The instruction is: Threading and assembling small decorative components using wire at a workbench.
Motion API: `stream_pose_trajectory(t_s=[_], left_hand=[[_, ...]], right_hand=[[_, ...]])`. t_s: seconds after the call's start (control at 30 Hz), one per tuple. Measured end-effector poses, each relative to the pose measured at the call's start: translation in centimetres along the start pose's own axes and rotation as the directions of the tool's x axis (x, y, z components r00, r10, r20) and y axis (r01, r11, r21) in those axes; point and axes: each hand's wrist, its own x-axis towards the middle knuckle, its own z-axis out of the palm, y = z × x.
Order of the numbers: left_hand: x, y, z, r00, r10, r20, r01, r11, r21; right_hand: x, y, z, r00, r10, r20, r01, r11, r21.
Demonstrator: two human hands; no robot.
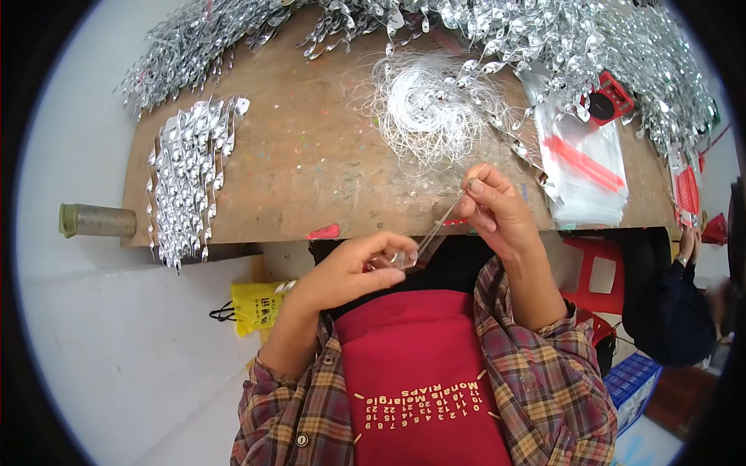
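Thin pale thread stretches between my two hands in front of the table edge. My right hand is closed in a pinch on its upper end, fingertips pressed together. Lower and to the left, my left hand curls its thumb and fingers around the other end. Something clear and shiny shows at the left fingertips, too small to make out. Just beyond my hands lies a loose, tangled coil of whitish thread on the brown wooden table.
Silver twisted strips lie at the left, with bigger silver heaps behind. Clear plastic bags and a red box with a black disc sit right. A yellow bag, red stool and another person are nearby.
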Motion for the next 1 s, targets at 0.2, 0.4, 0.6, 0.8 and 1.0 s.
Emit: stream_pose_trajectory(t_s=[0.2,0.4,0.6,0.8,1.0], left_hand=[[1.9,-0.4,1.0,0.986,0.051,0.16,0.04,0.852,-0.521],[2.6,0.8,2.1,0.977,-0.026,-0.213,-0.086,0.862,-0.5],[2.2,1.9,3.1,0.867,0.135,-0.48,-0.109,0.991,0.081],[3.0,1.4,3.2,0.801,0.258,-0.54,-0.108,0.95,0.293],[2.8,2.0,3.6,0.819,0.178,-0.545,-0.137,0.984,0.117]], right_hand=[[-0.7,0.5,2.4,0.986,0.113,0.12,-0.104,0.991,-0.079],[-0.7,0.2,1.8,0.989,0.119,0.089,-0.103,0.981,-0.162],[-0.9,0.1,1.4,0.986,-0.165,-0.032,0.112,0.789,-0.604],[-1.8,-1.2,4.2,0.825,-0.42,0.379,0.406,-0.027,-0.913],[-1.1,0.1,3.8,0.753,-0.417,0.51,0.483,-0.177,-0.858]])
